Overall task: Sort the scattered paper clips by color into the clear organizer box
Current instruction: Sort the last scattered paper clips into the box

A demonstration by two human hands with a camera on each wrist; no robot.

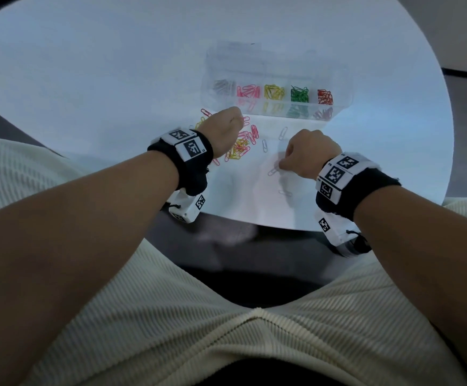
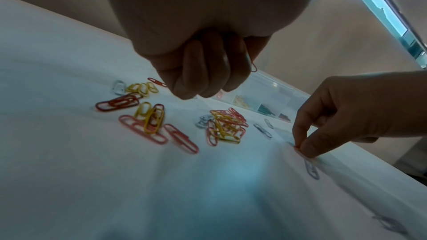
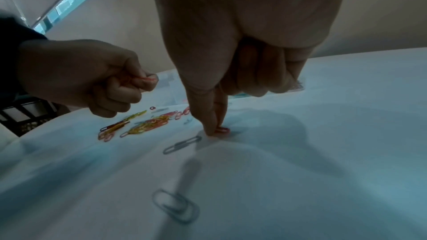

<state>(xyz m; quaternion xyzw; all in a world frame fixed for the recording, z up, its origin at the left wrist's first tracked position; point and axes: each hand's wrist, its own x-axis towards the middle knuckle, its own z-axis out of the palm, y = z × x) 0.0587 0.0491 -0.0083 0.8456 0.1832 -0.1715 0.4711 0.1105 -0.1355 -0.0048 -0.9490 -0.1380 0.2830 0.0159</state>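
The clear organizer box point(image 1: 207, 87) stands open at the middle of the white round table point(image 1: 101, 79); its row of compartments holds silver, pink, yellow, green and red clips apart. A loose pile of pink, yellow and red paper clips point(image 1: 240, 147) lies just in front of it. My left hand point(image 1: 236, 122) hovers over that pile as a fist, pinching a red-pink clip point(image 3: 148, 79) between thumb and forefinger. My right hand point(image 1: 281, 164) is down on the table, thumb and forefinger pinching a small pink clip point(image 3: 222, 130). The other fingers of both hands are curled in.
Silver clips lie scattered near my right hand: one beside its fingertips point(image 3: 182, 144), one nearer the table edge point(image 3: 176, 206), two toward the box point(image 1: 283, 133). The table's near edge point(image 1: 254, 222) runs just below both wrists, above my lap.
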